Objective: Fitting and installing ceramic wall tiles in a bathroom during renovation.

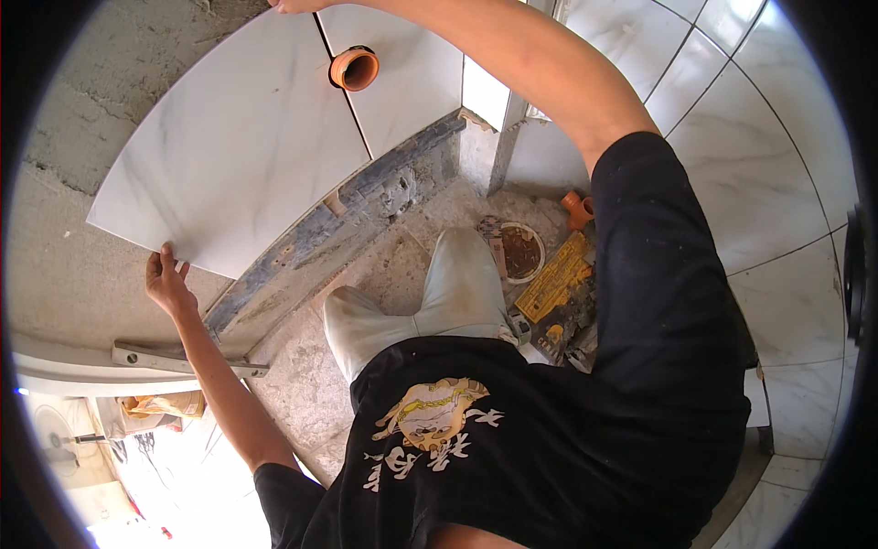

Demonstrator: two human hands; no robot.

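A large white tile [229, 156] with faint grey veining stands against the rough grey wall, its lower edge along a dark ledge. My left hand [171, 282] grips its lower left edge, with a fingertip on the front face and other fingers curled. At the tile's upper corner my right hand [300, 5] is closed on the edge, though the picture's border cuts off most of it. A second white tile [407, 78] is to the right, across a narrow dark gap. An orange pipe end [355, 69] sticks out at that gap.
Below the tiles runs the ledge [338, 206]. On the floor by my knees are a round bucket [523, 253], a yellow panel [553, 277] and an orange pipe fitting [577, 210]. A metal level [187, 360] lies at the left. Tiled walls [754, 174] rise at the right.
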